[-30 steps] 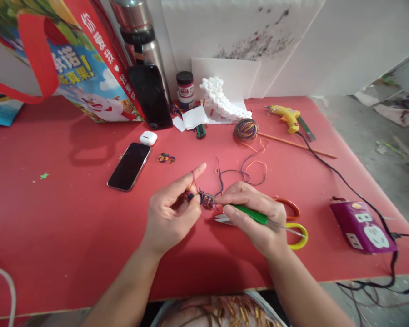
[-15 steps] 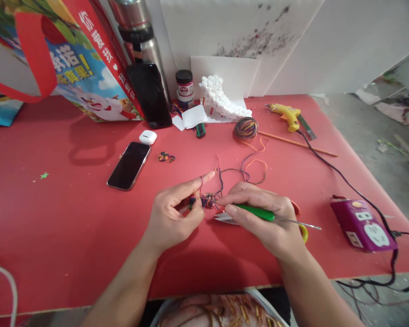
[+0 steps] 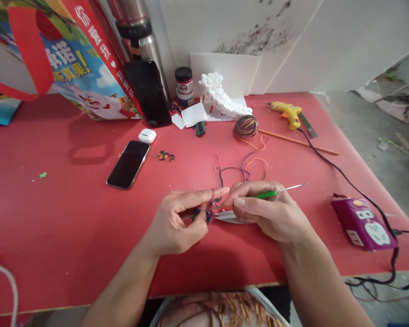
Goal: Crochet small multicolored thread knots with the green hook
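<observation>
My left hand (image 3: 180,220) pinches a small multicoloured crochet piece (image 3: 204,215), its yarn looped over the stretched index finger. Closed around a green-handled crochet hook (image 3: 266,195), my right hand (image 3: 271,209) is just right of the piece; a bare metal end of the tool points up and right. The working end near the yarn is mostly hidden by my fingers. Under the right hand lie scissors (image 3: 230,217), with only the blades showing. Loose yarn (image 3: 242,170) runs from the work back to a variegated yarn ball (image 3: 246,126).
A phone (image 3: 128,164), a white earbud case (image 3: 147,136) and a small crocheted piece (image 3: 165,156) lie to the left. Behind stand a white model (image 3: 221,97) and paint jars (image 3: 184,86). A yellow glue gun (image 3: 288,113) and purple power box (image 3: 364,225) are on the right.
The hook in my right hand has swung, its free metal end now pointing up and right instead of down and right. My left hand has shifted slightly right and tilted the crochet piece.
</observation>
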`<state>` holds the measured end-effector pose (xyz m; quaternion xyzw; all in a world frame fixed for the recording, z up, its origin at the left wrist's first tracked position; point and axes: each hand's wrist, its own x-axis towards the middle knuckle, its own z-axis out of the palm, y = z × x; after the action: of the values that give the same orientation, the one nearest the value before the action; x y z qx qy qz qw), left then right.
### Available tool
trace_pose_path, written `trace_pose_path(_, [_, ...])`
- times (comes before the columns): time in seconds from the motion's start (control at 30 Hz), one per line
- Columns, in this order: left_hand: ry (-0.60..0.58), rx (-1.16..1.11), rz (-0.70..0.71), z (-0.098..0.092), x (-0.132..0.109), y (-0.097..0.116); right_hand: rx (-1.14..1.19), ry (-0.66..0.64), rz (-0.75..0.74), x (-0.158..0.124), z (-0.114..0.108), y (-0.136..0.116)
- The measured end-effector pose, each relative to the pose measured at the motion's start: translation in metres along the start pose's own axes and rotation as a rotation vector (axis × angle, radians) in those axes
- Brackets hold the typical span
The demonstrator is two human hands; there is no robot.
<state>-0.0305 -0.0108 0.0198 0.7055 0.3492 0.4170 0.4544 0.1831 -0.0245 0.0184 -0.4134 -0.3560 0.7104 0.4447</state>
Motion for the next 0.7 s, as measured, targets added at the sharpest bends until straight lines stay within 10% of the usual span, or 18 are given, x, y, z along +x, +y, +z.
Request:
trace_pose_path(0.23, [0.041, 0.110, 0.294, 0.007, 0.003, -0.009, -0.205, 0.081, -0.139, -0.010, 0.013, -0.012])
trace_pose_path(0.7, [0.027, -0.427, -0.128, 0.005, -0.001, 0.001, 0.244, -0.133, 0.024, 0.004, 0.003, 0.003])
